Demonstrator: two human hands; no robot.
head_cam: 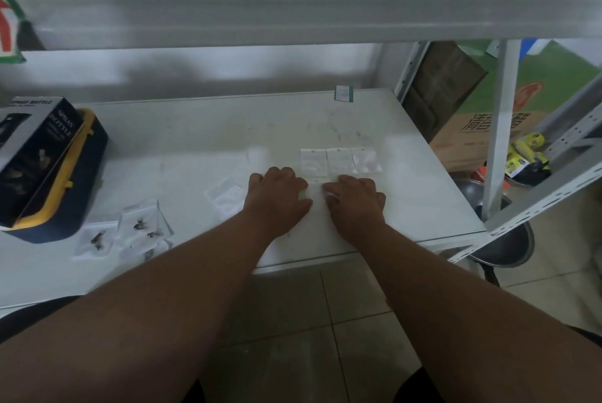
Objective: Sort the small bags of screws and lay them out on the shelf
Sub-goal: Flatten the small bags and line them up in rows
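My left hand (277, 196) and my right hand (353, 199) rest knuckles-up on the white shelf (195, 142), fingers curled. Between them both pinch a small clear bag (315, 187), mostly hidden by the fingers. Just beyond the hands, three pale bags (338, 160) lie side by side in a row. More clear bags (224, 197) lie loose to the left of my left hand. Near the front left edge, several bags with dark screws (140, 226) lie in a cluster.
A black spray-bottle box (32, 148) lies on a blue and yellow case (78, 174) at the left. A small green-edged label (344, 94) sits at the shelf's back edge. Metal uprights (498, 129), cartons and a dark stool (508, 246) stand to the right.
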